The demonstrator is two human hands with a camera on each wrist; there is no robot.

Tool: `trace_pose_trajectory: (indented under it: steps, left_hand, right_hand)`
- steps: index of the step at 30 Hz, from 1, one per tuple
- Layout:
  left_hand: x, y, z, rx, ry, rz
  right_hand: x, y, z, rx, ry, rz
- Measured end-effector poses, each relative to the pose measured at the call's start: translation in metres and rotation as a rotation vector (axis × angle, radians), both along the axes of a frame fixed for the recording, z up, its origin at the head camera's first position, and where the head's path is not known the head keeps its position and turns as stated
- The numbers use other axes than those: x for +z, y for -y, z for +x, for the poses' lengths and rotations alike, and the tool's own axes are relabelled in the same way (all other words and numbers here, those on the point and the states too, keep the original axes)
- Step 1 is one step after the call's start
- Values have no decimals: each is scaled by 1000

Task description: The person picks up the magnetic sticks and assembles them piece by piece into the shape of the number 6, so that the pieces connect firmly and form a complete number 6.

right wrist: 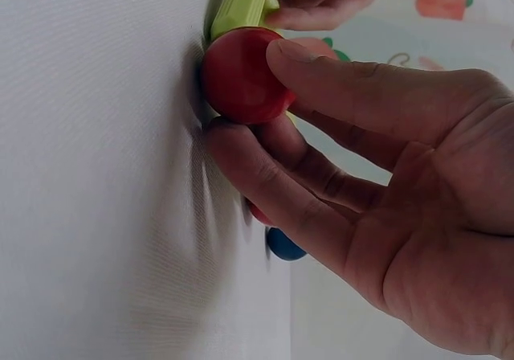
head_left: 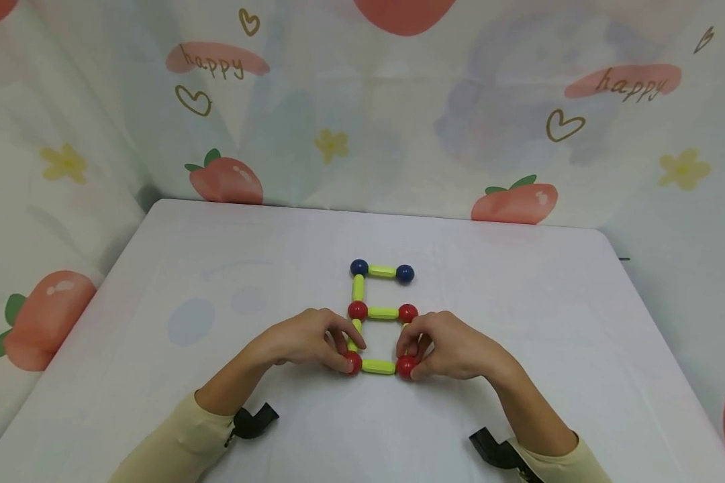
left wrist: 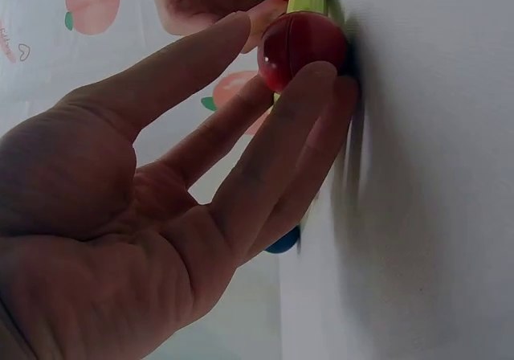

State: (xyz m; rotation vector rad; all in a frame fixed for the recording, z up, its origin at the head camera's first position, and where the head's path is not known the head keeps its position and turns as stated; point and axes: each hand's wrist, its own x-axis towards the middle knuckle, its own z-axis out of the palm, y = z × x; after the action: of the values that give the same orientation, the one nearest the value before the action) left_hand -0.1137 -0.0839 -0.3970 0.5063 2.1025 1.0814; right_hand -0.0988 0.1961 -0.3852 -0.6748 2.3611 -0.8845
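In the head view, red balls, two blue balls and yellow-green sticks form a figure like a 6 on the table. My left hand [head_left: 314, 337] holds the lower left red ball [head_left: 354, 363] between thumb and fingers. My right hand [head_left: 453, 345] pinches the lower right red ball [head_left: 406, 367]; the right wrist view shows thumb and fingers on this ball [right wrist: 245, 75]. A bottom stick [head_left: 378, 367] joins the two. Fingers partly hide both side sticks. Above are a middle stick [head_left: 383, 312] between red balls and a top stick [head_left: 382, 272] between blue balls [head_left: 359, 267].
The figure lies mid-table on a white cloth [head_left: 519, 282]. Behind the table hangs a curtain [head_left: 399, 100] printed with fruit, hearts and flowers. A black strap [head_left: 255, 421] sticks out at the left wrist, another strap [head_left: 492, 448] at the right.
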Motion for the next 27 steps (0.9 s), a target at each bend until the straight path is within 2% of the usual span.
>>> trace_pose_trajectory:
  steps: [5, 14, 27]
  left_hand:
    - [-5, -2, 1, 0, -37, 1]
    - [-11, -7, 4, -29, -161, -34]
    - [-14, -6, 3, -38, -146, -2]
  right_hand:
    - [0, 0, 0, 1, 6, -4]
    - [0, -1, 0, -1, 6, -10]
    - [0, -5, -1, 2, 9, -25]
